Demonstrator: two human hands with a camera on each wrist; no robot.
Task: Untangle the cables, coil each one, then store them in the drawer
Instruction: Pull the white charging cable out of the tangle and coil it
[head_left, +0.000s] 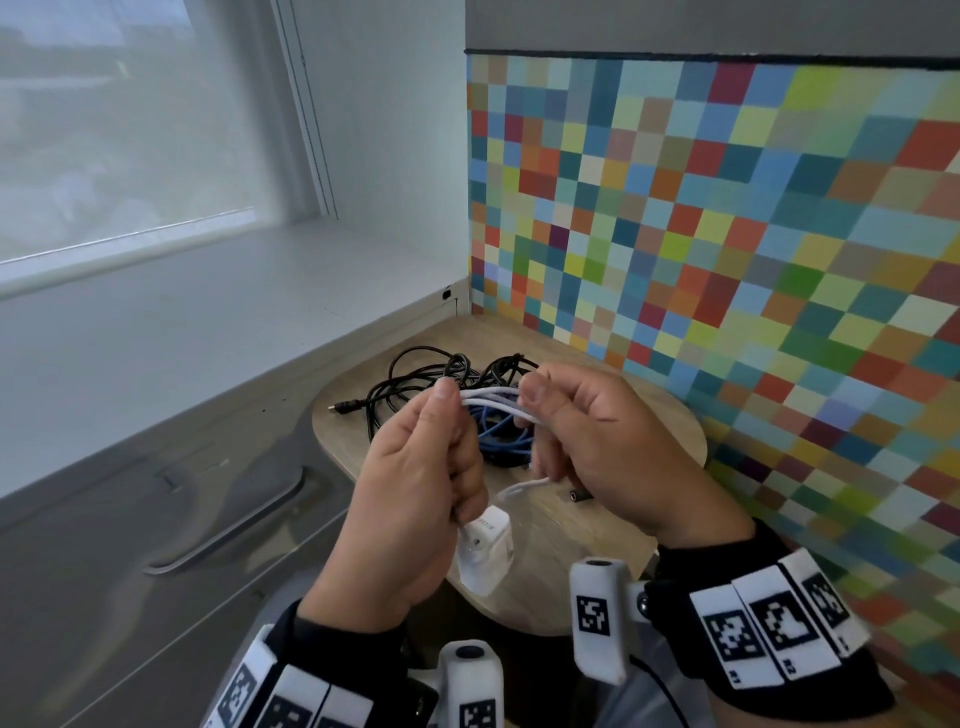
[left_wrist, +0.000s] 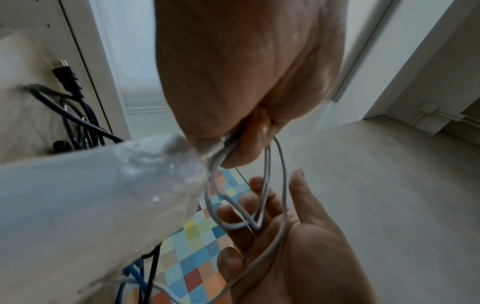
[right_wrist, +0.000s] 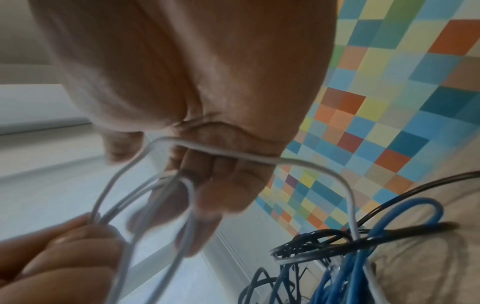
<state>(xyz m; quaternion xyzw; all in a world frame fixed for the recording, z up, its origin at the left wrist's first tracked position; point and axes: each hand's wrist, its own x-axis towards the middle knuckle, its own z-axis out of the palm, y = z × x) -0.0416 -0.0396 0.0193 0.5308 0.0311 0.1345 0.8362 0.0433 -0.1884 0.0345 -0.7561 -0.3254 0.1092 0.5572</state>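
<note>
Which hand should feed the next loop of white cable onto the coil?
Right hand, probably. The left hand grips the gathered loops of the white cable beside its white charger, while the free strand toward the tangle runs through the right fingers.

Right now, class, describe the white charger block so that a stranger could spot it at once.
Start at the rounded wooden tabletop beneath the multicoloured checkered wall. Under the left hand, which grips looped white cable, hangs the white charger block: the only boxy white thing, unlike the black cables and blue cable.
</note>
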